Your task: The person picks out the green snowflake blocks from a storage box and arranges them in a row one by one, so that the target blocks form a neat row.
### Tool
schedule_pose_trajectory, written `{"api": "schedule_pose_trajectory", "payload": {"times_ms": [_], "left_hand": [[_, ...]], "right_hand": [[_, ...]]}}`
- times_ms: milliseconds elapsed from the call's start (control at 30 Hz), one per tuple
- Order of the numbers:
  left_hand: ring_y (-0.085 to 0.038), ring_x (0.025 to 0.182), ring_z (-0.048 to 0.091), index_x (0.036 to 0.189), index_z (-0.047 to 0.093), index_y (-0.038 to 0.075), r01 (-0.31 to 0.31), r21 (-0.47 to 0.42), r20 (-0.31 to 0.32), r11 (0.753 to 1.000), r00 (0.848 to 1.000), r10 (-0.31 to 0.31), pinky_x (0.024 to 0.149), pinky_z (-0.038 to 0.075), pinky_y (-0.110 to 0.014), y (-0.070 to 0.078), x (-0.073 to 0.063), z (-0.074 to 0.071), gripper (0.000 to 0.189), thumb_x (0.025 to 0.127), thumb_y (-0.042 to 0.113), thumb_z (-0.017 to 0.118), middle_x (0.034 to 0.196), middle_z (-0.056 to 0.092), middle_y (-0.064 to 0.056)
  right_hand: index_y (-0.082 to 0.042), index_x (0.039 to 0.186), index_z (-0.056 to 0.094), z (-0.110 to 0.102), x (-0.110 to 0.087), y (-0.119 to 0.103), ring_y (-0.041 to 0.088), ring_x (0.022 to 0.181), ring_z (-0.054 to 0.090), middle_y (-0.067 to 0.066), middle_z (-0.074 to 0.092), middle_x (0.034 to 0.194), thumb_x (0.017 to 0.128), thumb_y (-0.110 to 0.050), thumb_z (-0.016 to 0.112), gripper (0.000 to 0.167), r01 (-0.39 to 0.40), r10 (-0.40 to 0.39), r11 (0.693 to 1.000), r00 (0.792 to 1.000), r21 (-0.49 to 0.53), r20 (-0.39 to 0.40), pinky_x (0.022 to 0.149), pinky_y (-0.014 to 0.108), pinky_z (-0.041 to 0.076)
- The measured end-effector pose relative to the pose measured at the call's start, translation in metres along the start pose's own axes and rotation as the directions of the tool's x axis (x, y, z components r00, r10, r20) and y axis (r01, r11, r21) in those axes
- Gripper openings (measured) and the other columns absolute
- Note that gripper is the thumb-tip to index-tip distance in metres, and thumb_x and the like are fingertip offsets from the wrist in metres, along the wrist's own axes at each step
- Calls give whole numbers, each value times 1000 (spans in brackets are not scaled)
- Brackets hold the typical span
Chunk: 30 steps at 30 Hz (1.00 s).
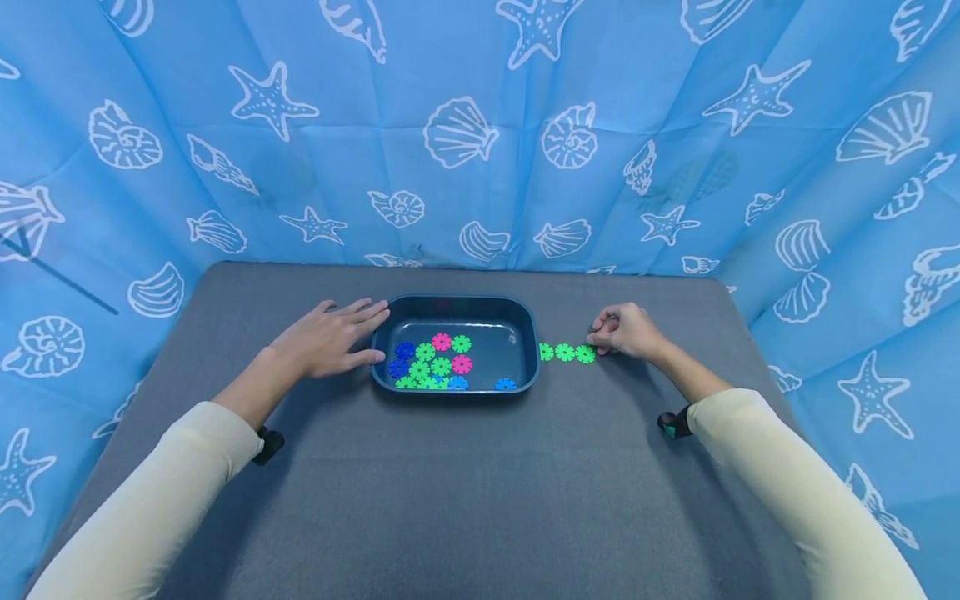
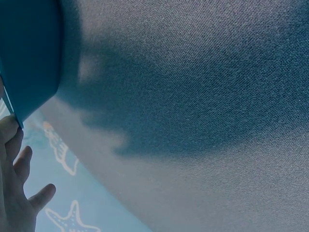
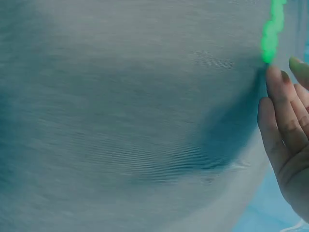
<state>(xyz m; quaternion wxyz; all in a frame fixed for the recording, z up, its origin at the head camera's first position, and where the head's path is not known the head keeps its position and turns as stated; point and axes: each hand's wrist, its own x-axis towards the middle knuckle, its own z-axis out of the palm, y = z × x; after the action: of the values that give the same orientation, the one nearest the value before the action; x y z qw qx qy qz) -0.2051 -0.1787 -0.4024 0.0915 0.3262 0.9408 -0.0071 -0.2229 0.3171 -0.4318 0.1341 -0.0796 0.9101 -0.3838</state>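
Bright, even light reaches the desk, soft shadows lying inward of both sleeves; the wrist views look dimmer, the right one's green pieces blurred.

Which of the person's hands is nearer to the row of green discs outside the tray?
Right. The right hand is at the outer end of the green row; the left hand is at the tray's opposite end, by its rim.
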Motion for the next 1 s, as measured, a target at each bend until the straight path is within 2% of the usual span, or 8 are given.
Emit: {"api": "schedule_pose_trajectory", "payload": {"times_ms": [100, 233, 367, 500, 667, 767, 1000], "left_hand": [[-34, 149, 25, 157, 29, 9, -3, -2, -6, 1000, 1000, 3, 112, 23, -66, 0, 0, 1, 78, 99, 56, 51, 163, 26, -11], [-34, 149, 25, 157, 29, 9, -8, -7, -10, 1000, 1000, 8, 112, 23, -66, 0, 0, 1, 78, 99, 56, 51, 163, 26, -11], [-34, 149, 25, 157, 29, 9, -8, -14, -6, 1000, 1000, 8, 113, 22, -66, 0, -1, 1, 78, 99, 55, 51, 163, 25, -11], [-34, 149, 24, 157, 29, 9, -5, -15, -2, 1000, 1000, 5, 113, 22, -66, -1, 0, 1, 78, 99, 56, 51, 163, 25, -11], [-34, 149, 24, 157, 29, 9, -4, -16, -1, 1000, 1000, 4, 112, 22, -66, -2, 0, 0, 78, 99, 56, 52, 163, 25, -11], [-35, 149, 24, 157, 29, 9, -1, -19, 3, 1000, 1000, 1, 112, 22, -67, -3, 0, 0, 79, 98, 56, 52, 163, 25, -11], [-34, 149, 24, 157, 29, 9, -3, -23, 1, 1000, 1000, 3, 112, 22, -67, -2, -1, 1, 79, 98, 56, 52, 163, 25, -11]], "right_hand": [[8, 98, 65, -8, 6, -17, 27, 73, 72, 23, 71, 85, 92, -6, 70, 15, 22, -22, 1000, 1000, 10, 9, 68, 43, 59], [8, 105, 63, -16, 15, -47, 29, 82, 72, 26, 71, 94, 95, -10, 68, 22, 32, -35, 996, 998, 83, 43, 75, 44, 59], [8, 117, 61, -16, 26, -80, 30, 94, 71, 25, 70, 107, 97, -16, 67, 32, 2, -22, 987, 992, 161, 124, 82, 40, 58], [8, 128, 58, -5, 37, -106, 33, 106, 69, 24, 68, 117, 97, -16, 66, 40, -15, -34, 975, 975, 221, 218, 89, 40, 56], [8, 136, 53, 19, 52, -129, 31, 112, 66, 27, 63, 128, 98, -12, 64, 44, 9, -79, 979, 937, 202, 341, 97, 46, 52], [9, 139, 49, 33, 60, -137, 30, 116, 65, 27, 60, 133, 98, -9, 64, 48, 7, -84, 984, 902, 180, 423, 101, 47, 48], [4, 143, 47, 53, 77, -148, 24, 126, 59, 20, 60, 136, 95, -8, 67, 53, 3, -46, 997, 820, 75, 571, 106, 40, 45]]}}
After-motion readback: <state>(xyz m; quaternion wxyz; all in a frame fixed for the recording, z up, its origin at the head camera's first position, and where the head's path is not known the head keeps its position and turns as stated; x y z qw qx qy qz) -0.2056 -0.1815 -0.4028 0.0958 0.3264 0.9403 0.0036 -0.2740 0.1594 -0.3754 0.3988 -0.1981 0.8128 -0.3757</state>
